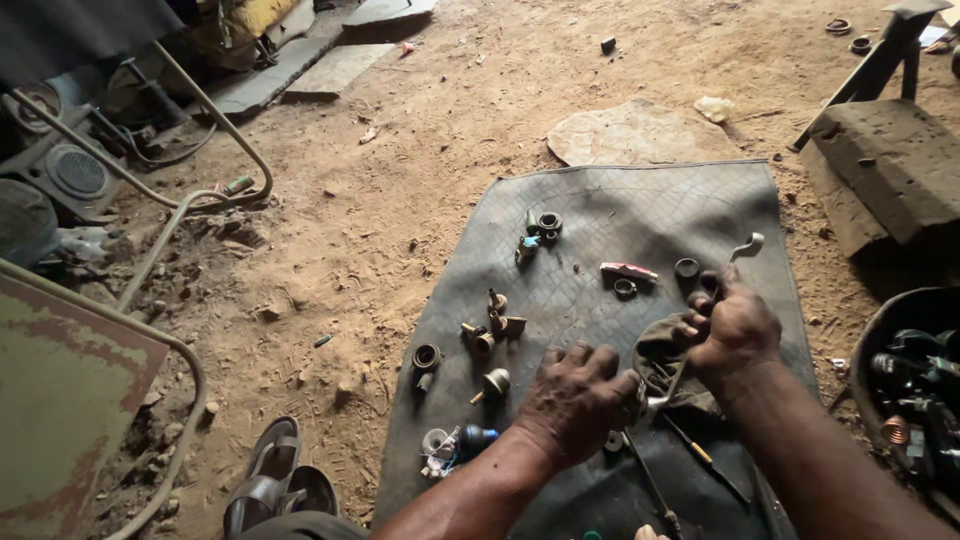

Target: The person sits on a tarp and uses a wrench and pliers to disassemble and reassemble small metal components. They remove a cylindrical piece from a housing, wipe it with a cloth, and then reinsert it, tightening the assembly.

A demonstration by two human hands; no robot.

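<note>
Both hands work low over a dark rubber mat (pixel 620 200) spread on a dusty dirt floor (pixel 400 180), seen from above. At the far left, a rusty green metal sheet (pixel 60 400) lies beside bent metal tubing (pixel 190 200), with dark machine parts and a round grille (pixel 78 172) heaped behind it in the upper corner. Near the bottom edge a brown sandal (pixel 272 480) rests on the dirt. On the mat's left half, small brass and dark metal fittings (pixel 492 325) lie scattered apart from one another, with a bluish piece (pixel 475 436) near the lower edge and a pair of dark rings (pixel 545 224) higher up. The left hand (pixel 575 395) is knuckles up, fingers curled down onto the mat; whether it grips anything cannot be told. Just beside it, the right hand (pixel 735 330) is closed around a bent metal tool (pixel 745 245) whose pale curved end sticks up above the fist, held over a crumpled dark rag (pixel 660 360). A red and white scrap (pixel 628 271) and a black ring (pixel 687 268) lie just beyond the hands. Thin rods (pixel 690 450) lie on the mat below the wrists. Beyond the mat sits a flat stone (pixel 635 135). At the right, a concrete block (pixel 890 165) and a dark angled stand (pixel 880 60) sit on the dirt, and a round black tub (pixel 915 385) of mixed parts fills the lower right corner.
</note>
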